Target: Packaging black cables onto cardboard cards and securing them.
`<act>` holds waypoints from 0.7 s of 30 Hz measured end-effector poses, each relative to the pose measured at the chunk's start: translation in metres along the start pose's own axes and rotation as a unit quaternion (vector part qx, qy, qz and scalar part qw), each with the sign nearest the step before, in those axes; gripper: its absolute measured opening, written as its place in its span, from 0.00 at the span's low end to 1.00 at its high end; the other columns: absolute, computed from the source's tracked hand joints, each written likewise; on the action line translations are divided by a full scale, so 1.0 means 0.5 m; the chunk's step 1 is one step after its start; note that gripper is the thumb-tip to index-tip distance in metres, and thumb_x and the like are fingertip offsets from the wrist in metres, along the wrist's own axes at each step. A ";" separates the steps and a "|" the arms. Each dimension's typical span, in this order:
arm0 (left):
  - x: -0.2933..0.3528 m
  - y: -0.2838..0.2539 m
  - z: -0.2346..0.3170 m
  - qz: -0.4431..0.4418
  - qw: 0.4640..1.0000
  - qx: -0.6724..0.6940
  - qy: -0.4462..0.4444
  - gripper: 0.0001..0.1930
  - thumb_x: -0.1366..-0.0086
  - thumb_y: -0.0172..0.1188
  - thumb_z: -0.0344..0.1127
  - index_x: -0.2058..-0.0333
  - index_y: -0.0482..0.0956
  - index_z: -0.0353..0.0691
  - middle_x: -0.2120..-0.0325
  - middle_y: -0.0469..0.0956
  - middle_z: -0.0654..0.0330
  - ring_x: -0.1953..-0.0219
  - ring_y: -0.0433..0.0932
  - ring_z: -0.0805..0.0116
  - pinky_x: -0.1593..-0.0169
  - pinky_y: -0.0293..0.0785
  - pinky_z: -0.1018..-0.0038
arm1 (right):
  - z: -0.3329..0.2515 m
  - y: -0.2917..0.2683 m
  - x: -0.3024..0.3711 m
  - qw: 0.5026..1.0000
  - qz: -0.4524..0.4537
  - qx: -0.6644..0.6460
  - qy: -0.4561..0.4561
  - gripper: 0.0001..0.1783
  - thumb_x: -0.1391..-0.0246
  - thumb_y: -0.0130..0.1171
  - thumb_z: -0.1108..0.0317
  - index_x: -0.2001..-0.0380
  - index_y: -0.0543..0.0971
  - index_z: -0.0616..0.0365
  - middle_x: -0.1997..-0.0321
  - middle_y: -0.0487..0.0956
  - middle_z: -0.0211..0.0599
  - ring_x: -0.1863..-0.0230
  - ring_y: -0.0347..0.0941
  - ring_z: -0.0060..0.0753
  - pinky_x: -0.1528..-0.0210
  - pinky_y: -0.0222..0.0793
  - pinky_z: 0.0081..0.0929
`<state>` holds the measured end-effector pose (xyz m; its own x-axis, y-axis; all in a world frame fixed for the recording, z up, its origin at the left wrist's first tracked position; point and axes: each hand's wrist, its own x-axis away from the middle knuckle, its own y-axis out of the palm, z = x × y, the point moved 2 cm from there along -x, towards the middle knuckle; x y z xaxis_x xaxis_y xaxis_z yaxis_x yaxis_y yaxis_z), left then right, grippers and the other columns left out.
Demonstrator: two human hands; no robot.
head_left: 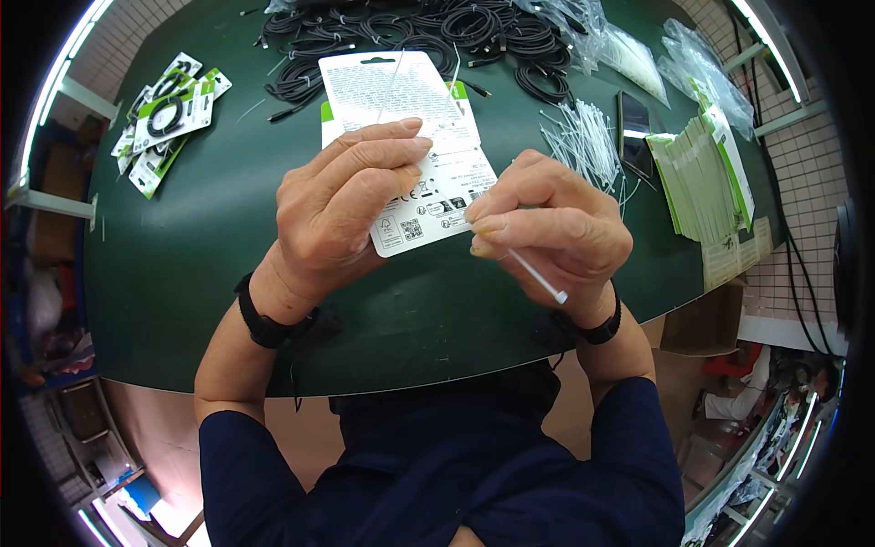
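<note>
My left hand [342, 196] grips a white printed packaging card [355, 91] from its left side, fingers curled over its face. Green shows at the card's edges, and a hang slot is cut near its far end. Two thin pale strips, apparently cable ties, stand up at the far part of the card. My right hand [556, 223] pinches a white cable tie [540, 276] by the card's near right corner. The tie's square head points down and right; its other end is hidden by the fingers.
Coiled black cables [474, 27] lie across the far side of the green table [210, 292]. Packed cable cards [178, 118] are piled at left. Loose white cable ties [588, 141], a phone [635, 132], clear plastic bags [706, 68] and a stack of cards [697, 173] lie at right.
</note>
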<state>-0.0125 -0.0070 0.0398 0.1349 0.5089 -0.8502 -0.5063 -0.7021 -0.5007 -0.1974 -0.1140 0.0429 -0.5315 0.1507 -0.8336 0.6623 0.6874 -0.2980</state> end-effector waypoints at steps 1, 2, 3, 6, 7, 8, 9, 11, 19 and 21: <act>0.001 0.000 0.000 -0.001 1.000 0.001 -0.002 0.14 0.51 0.77 0.29 0.70 0.79 0.36 0.63 0.86 0.54 0.55 0.88 0.53 0.58 0.86 0.68 | -0.002 0.002 -0.001 1.000 -0.016 0.001 -0.017 0.15 0.50 0.74 0.79 0.59 0.83 0.58 0.63 0.84 0.44 0.68 0.80 0.32 0.67 0.74 0.24; 0.001 0.001 0.000 -0.002 1.000 0.001 -0.002 0.14 0.51 0.77 0.29 0.70 0.79 0.36 0.63 0.86 0.54 0.55 0.88 0.53 0.58 0.86 0.68 | -0.002 0.003 -0.001 1.000 -0.016 0.001 -0.017 0.15 0.50 0.74 0.79 0.59 0.83 0.58 0.63 0.84 0.44 0.68 0.80 0.32 0.67 0.74 0.24; 0.002 0.001 0.000 -0.002 1.000 -0.001 -0.002 0.14 0.51 0.77 0.29 0.70 0.79 0.36 0.63 0.86 0.54 0.55 0.88 0.54 0.58 0.86 0.68 | -0.004 0.005 0.000 1.000 -0.015 0.003 -0.015 0.16 0.51 0.75 0.79 0.59 0.83 0.58 0.63 0.84 0.43 0.68 0.80 0.32 0.67 0.73 0.24; 0.002 0.002 0.000 -0.004 1.000 -0.005 0.000 0.14 0.52 0.78 0.29 0.70 0.79 0.36 0.64 0.86 0.54 0.55 0.88 0.54 0.59 0.86 0.68 | -0.006 0.006 0.003 1.000 -0.013 0.007 -0.010 0.17 0.53 0.76 0.78 0.59 0.83 0.57 0.64 0.84 0.42 0.68 0.80 0.32 0.68 0.72 0.24; 0.002 0.003 0.000 -0.004 1.000 -0.005 0.000 0.14 0.52 0.78 0.29 0.70 0.79 0.36 0.64 0.86 0.54 0.55 0.88 0.54 0.59 0.86 0.68 | -0.006 0.006 0.004 1.000 -0.009 0.015 -0.007 0.17 0.53 0.76 0.78 0.59 0.83 0.57 0.64 0.84 0.42 0.68 0.80 0.31 0.68 0.71 0.24; 0.003 0.003 0.001 -0.005 1.000 -0.005 0.000 0.14 0.52 0.78 0.29 0.70 0.79 0.36 0.64 0.86 0.54 0.55 0.88 0.54 0.59 0.86 0.68 | -0.005 0.005 0.005 1.000 -0.004 0.023 -0.004 0.17 0.53 0.76 0.78 0.59 0.83 0.56 0.64 0.84 0.42 0.68 0.80 0.31 0.68 0.71 0.23; 0.003 0.004 0.002 -0.005 1.000 -0.006 0.000 0.14 0.52 0.78 0.29 0.70 0.79 0.36 0.64 0.86 0.54 0.55 0.88 0.54 0.59 0.86 0.68 | -0.004 0.005 0.006 1.000 0.000 0.031 0.000 0.17 0.53 0.76 0.78 0.59 0.83 0.56 0.64 0.84 0.42 0.68 0.80 0.31 0.69 0.71 0.23; 0.002 0.005 0.003 -0.006 1.000 -0.004 -0.001 0.14 0.52 0.78 0.30 0.70 0.79 0.36 0.64 0.86 0.54 0.55 0.88 0.54 0.60 0.86 0.68 | -0.002 0.006 0.006 0.999 0.000 0.032 -0.006 0.16 0.52 0.76 0.78 0.59 0.83 0.57 0.64 0.84 0.42 0.68 0.80 0.30 0.69 0.71 0.23; 0.003 0.004 0.008 -0.002 1.000 -0.011 0.001 0.14 0.52 0.78 0.30 0.70 0.79 0.36 0.64 0.86 0.54 0.56 0.88 0.54 0.60 0.86 0.69 | -0.006 -0.002 0.001 0.998 0.018 0.064 -0.003 0.14 0.49 0.72 0.80 0.59 0.82 0.59 0.64 0.84 0.45 0.68 0.80 0.30 0.70 0.70 0.23; 0.002 0.005 0.010 -0.005 1.000 -0.011 0.002 0.14 0.52 0.78 0.30 0.70 0.79 0.36 0.64 0.86 0.54 0.56 0.88 0.54 0.60 0.86 0.69 | -0.005 -0.001 0.002 0.998 0.013 0.063 -0.006 0.14 0.48 0.71 0.80 0.58 0.81 0.60 0.64 0.83 0.46 0.68 0.80 0.30 0.70 0.71 0.23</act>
<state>-0.0181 -0.0058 0.0385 0.1425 0.5143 -0.8457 -0.4867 -0.7076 -0.5123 -0.1995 -0.1126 0.0435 -0.5071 0.1585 -0.8472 0.7373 0.5888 -0.3312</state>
